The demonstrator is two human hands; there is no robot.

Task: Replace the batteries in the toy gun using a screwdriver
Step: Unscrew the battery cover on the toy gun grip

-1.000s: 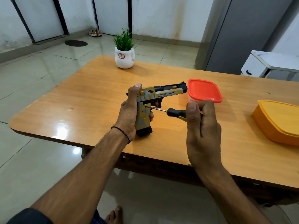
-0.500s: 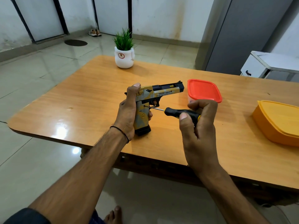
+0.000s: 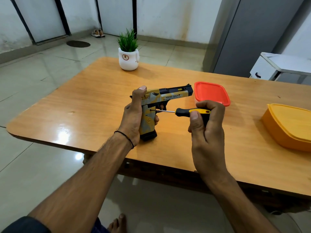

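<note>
I have my left grip [image 3: 133, 118] wrapped round the handle of the yellow-and-grey toy gun [image 3: 168, 96], held butt down at the middle of the desk [image 3: 94, 101], muzzle pointing right, while my right grip [image 3: 207, 132] clasps the black-and-yellow screwdriver [image 3: 185, 112], tip against the gun's handle

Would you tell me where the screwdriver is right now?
Head view, centre-right: the right hand grips the screwdriver, tip at the grip of the toy gun.
</note>
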